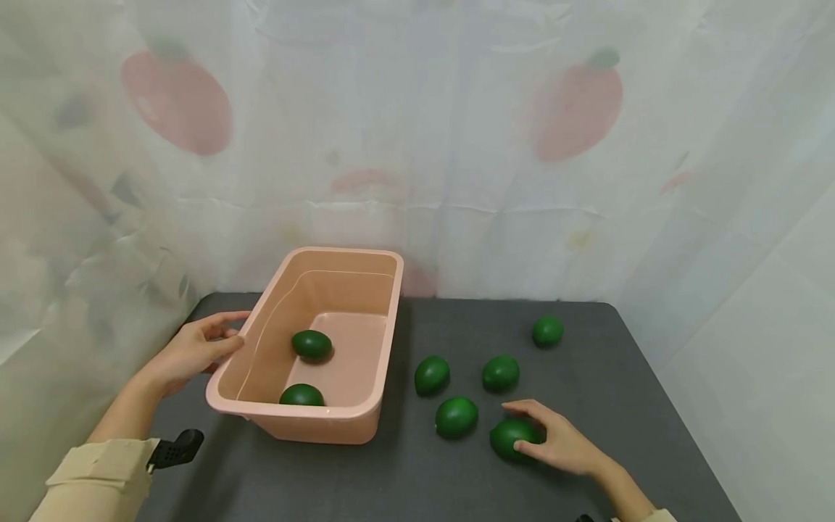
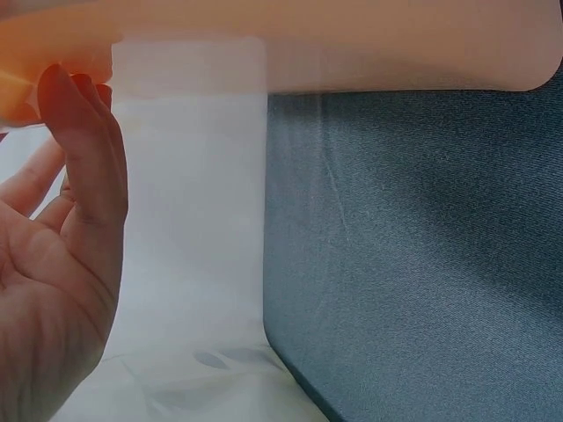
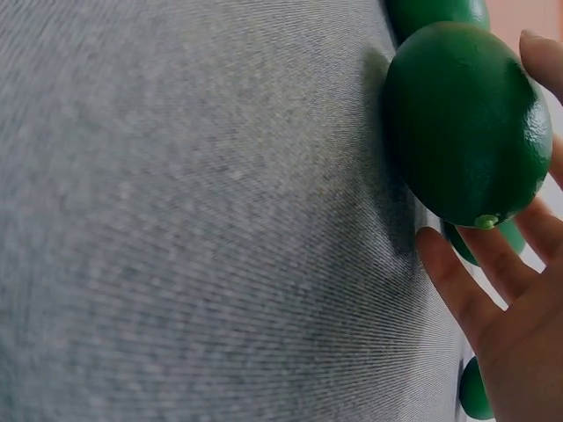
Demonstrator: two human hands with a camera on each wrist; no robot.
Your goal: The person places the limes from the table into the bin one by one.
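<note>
A pink plastic tub (image 1: 385,326) stands on the dark grey table (image 1: 417,478) and holds two green limes (image 1: 311,344), (image 1: 301,395). My left hand (image 1: 230,332) rests against the tub's left rim with relaxed fingers. In the left wrist view the fingertips (image 2: 75,97) touch the underside of the tub's lip (image 2: 352,44). My right hand (image 1: 531,435) curls over a green lime (image 1: 505,438) lying on the table at the front right. The right wrist view shows that lime (image 3: 462,123) between my thumb (image 3: 457,272) and a fingertip.
Several more limes lie loose on the table right of the tub: (image 1: 456,417), (image 1: 432,375), (image 1: 500,373), (image 1: 547,330). A white curtain with fruit prints (image 1: 417,145) hangs round the back and sides. The table's right edge runs close to the limes.
</note>
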